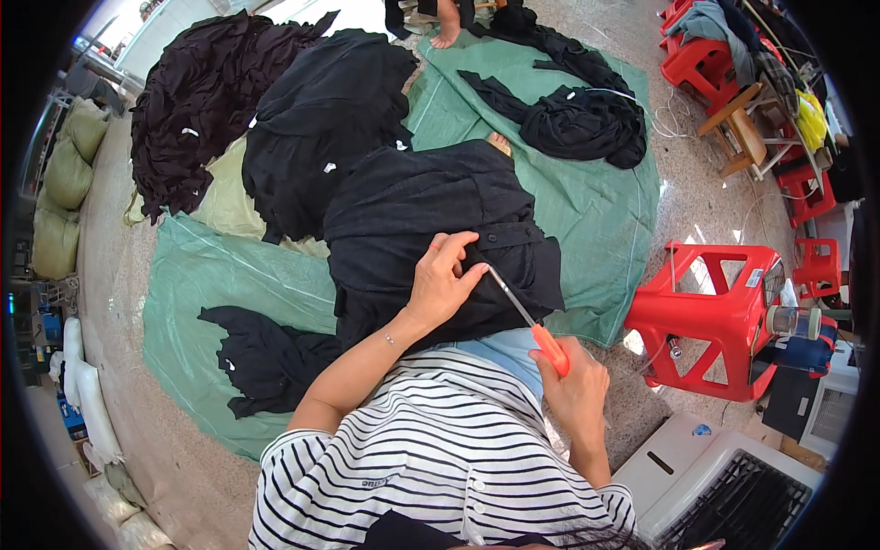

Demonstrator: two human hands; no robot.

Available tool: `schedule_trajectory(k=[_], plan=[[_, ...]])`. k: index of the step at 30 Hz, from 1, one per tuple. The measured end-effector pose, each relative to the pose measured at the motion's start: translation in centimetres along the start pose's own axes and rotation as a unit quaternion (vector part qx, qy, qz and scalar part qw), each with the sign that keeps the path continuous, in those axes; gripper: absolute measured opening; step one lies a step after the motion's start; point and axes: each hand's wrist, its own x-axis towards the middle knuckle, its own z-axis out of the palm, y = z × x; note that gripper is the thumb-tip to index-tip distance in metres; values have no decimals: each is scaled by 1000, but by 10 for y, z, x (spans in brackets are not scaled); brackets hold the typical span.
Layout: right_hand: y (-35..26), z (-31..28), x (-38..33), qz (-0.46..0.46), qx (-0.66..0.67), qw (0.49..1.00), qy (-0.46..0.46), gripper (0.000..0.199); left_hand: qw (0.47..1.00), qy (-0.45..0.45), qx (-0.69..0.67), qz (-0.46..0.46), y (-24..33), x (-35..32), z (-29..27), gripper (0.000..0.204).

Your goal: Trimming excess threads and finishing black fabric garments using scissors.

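Across my lap lies a dark knitted garment point(422, 202) with a buttoned band, probably a cardigan. My left hand point(444, 280) rests on it beside the buttons, thumb and fingers pinching the dark cloth at the band. In my right hand point(577, 385) is an orange-handled tool point(548, 348) with a long thin metal shaft; its exact kind is unclear. The shaft slants up and left, and its tip reaches the cloth close to my left thumb, where the fingers partly hide it.
Heaps of dark garments point(316, 128) lie ahead on a green sheet point(247, 275), with a smaller dark garment point(275, 357) at left. To my right stand a red plastic stool point(697, 284) and a white appliance point(674, 458). Another person's foot point(446, 27) shows at the far edge.
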Motion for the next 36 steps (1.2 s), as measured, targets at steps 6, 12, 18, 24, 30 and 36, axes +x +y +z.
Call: schedule_trajectory(k=[6,12,18,24,30,36], plan=[[1,1,-4,-3,-30,1000,-4,33,999,0,-39,5,-12,0,7,44],[3,-9,-7,1,-68,998,-13,34,999,4,-40,-3,-13,0,10,51],[-1,-6,-6,17,-61,998,-12,35,999,8,-43,-18,-11,-2,13,54],[9,-19,-16,-12,-47,999,18,29,997,48,-19,50,-1,-13,12,47],[11,-38,-36,38,-38,999,-3,27,938,-101,98,318,12,-42,21,43],[22,-43,-47,112,-135,984,-15,32,923,-143,146,326,3,-38,32,48]])
